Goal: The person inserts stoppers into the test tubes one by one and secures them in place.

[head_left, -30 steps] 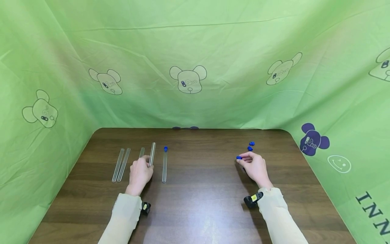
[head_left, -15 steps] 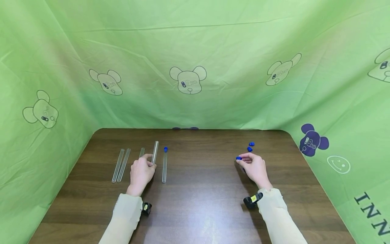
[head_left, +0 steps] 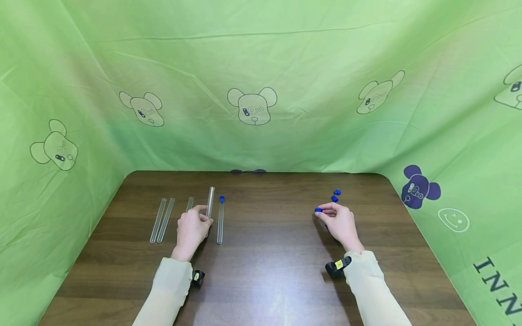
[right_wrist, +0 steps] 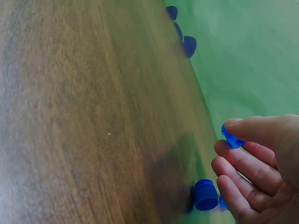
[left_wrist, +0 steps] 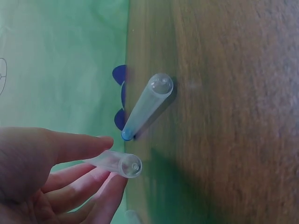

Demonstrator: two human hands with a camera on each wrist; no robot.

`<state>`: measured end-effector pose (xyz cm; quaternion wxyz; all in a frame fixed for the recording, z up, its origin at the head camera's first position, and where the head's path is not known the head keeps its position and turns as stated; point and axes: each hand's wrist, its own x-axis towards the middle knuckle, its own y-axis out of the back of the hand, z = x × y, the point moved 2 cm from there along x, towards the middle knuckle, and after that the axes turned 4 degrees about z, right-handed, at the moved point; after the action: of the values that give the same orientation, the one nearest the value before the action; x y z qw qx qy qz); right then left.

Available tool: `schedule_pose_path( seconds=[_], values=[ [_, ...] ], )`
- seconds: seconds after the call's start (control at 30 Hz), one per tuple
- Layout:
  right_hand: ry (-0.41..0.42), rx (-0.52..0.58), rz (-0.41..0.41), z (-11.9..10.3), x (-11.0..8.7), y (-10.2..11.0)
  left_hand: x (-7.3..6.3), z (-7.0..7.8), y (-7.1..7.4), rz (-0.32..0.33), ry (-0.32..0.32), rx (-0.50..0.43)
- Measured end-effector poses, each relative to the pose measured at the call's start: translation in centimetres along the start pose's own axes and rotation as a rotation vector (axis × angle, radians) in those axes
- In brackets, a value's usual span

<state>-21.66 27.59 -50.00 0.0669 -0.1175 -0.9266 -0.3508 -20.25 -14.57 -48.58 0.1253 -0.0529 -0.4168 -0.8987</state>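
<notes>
left hand, lower left of frame, fingers pinched on clear tube, and right hand, lower right, on blue cap

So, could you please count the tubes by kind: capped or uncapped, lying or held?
Capped tube, lying on the table: 1
Uncapped tubes, lying on the table (one partly behind the left hand): 3
Uncapped tube, held by the left hand: 1
Total: 5
</notes>
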Motion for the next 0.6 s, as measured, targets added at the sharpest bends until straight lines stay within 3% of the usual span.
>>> schedule_pose_path(
  seconds=[0.33,0.6],
  values=[
    [0.016,0.012,-0.001,-0.72,0.0,0.06,-0.01,0.27,-0.3,0.045,-0.037,-0.005],
    [0.009,0.025,-0.005,-0.78,-0.1,-0.07,-0.01,0.62,-0.39,0.042,-0.068,-0.036]
  ],
)
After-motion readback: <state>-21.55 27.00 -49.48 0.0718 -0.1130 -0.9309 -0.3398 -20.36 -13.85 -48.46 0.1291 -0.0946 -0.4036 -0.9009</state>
